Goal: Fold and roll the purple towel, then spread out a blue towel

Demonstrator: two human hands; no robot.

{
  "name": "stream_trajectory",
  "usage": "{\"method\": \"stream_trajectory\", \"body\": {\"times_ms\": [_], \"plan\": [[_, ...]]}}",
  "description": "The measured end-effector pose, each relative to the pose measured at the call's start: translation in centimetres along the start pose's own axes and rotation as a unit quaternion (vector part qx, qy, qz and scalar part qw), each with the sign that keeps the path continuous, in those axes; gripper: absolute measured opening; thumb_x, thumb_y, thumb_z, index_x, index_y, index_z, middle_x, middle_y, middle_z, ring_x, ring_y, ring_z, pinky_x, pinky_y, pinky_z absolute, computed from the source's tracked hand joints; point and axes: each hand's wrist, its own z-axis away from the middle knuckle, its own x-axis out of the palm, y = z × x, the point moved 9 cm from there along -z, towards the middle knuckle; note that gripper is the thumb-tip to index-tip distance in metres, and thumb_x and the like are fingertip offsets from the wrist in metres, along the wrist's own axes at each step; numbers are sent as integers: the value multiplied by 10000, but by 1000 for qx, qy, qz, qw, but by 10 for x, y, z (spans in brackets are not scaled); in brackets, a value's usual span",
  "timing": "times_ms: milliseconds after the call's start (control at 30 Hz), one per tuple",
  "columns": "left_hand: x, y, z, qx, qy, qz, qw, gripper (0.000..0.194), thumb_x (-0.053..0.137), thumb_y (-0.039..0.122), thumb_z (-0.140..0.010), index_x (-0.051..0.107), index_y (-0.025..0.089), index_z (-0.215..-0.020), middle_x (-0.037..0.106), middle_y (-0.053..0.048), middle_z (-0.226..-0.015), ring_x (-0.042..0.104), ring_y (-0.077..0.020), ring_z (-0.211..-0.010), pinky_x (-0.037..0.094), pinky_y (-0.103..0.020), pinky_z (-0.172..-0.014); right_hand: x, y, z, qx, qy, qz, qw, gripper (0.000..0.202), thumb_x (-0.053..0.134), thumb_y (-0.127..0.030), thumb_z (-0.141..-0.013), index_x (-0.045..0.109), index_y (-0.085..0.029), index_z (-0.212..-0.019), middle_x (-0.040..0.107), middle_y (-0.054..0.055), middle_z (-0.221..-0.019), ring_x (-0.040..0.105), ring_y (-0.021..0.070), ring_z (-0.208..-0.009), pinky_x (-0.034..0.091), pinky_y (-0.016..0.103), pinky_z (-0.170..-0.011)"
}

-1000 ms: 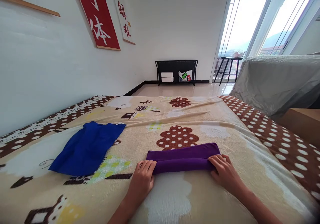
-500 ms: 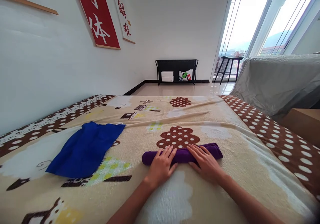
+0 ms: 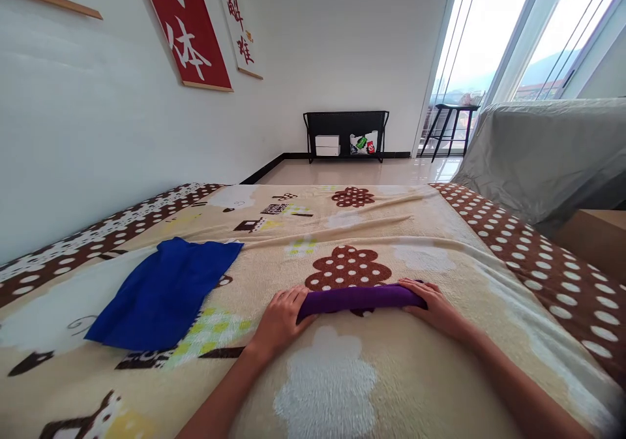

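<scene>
A rolled-up purple cloth (image 3: 356, 299) lies crosswise on the patterned blanket (image 3: 430, 374) in front of me. My left hand (image 3: 284, 312) wraps round its left end, thumb on the near side and fingers over the top. At the other end, my right hand (image 3: 429, 302) grips the roll the same way. Both hands cover the tips of the roll. To the left, a blue cloth (image 3: 166, 295) is spread out on the blanket, apart from my hands.
Beyond the bed stands a black rack (image 3: 346, 126) holding a white box (image 3: 327, 145) and a printed bag. A covered piece of furniture (image 3: 552, 152) and a cardboard box (image 3: 594, 237) are on the right. A black stool (image 3: 452, 126) stands by the window. Scrolls (image 3: 195, 34) hang on the left wall.
My hands have slid apart, from lying flat on the middle of the purple roll to gripping its two ends. The blue cloth has stayed in place.
</scene>
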Motion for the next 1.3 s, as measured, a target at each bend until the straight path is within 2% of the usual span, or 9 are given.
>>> {"method": "stream_trajectory", "body": {"times_ms": [100,200,333,467,567,700,800,1100,1300], "plan": [[-9,-3,-1,5,0,-12,1000,492,501,514,-923,564,200,-1297,592,-122,-1363,539,-290,-1247,382,-482,-1069,-12,3,0,3,16,10,1000,551,502,-487,-918,434,-311,-1435,580,41,-1382,555,234,-1240,424,434,-1037],[-14,11,-2,-7,10,-28,1000,465,512,354,-910,545,146,-1325,519,-191,-1429,478,-347,-1309,312,-567,-1094,-15,-20,2,-14,39,33,999,517,485,-306,-907,457,-262,-1421,527,87,-1434,479,256,-1324,363,480,-1080],[5,75,-25,12,10,-24,1000,637,473,152,-832,392,135,-1464,396,-182,-1532,368,-312,-1408,263,-521,-1141,9,-91,-12,-52,65,60,995,649,380,-66,-835,396,-184,-1472,307,119,-1574,249,249,-1466,215,508,-1160],[25,119,-49,40,2,-7,999,658,499,267,-856,368,83,-1474,424,-192,-1512,381,-303,-1403,274,-469,-1157,29,-135,-29,-78,68,69,992,676,426,-137,-860,295,-145,-1524,285,129,-1582,253,244,-1464,232,477,-1172],[17,101,-41,54,1,-2,999,637,514,344,-885,385,131,-1470,453,-156,-1502,424,-284,-1377,307,-456,-1144,18,-117,-21,-93,64,73,991,677,479,-250,-902,261,-194,-1540,328,109,-1567,315,229,-1438,281,456,-1160],[-4,44,-5,70,-3,-1,998,578,482,383,-938,364,235,-1484,461,-82,-1509,437,-239,-1371,343,-423,-1122,-6,-57,9,-78,61,70,993,605,461,-398,-961,301,-246,-1525,411,96,-1524,375,225,-1406,325,457,-1133],[-9,20,9,69,-5,-3,998,573,473,330,-943,329,295,-1496,454,-45,-1515,431,-217,-1368,338,-411,-1117,-12,-25,20,-55,53,57,995,562,403,-470,-985,333,-271,-1506,439,86,-1507,401,217,-1386,337,451,-1115],[-13,20,-7,20,32,0,999,497,587,409,-861,555,201,-1311,534,-157,-1356,447,-327,-1284,304,-532,-1089,-18,-16,4,-11,31,26,999,612,533,-632,-864,510,-293,-1373,544,87,-1386,486,270,-1274,324,515,-1071],[-24,8,12,17,12,68,997,441,444,179,-921,496,216,-1357,568,-140,-1321,511,-286,-1221,389,-488,-1029,-41,-14,4,12,23,-28,999,475,563,-580,-886,645,-194,-1150,648,86,-1182,566,244,-1157,352,523,-1051]]}}
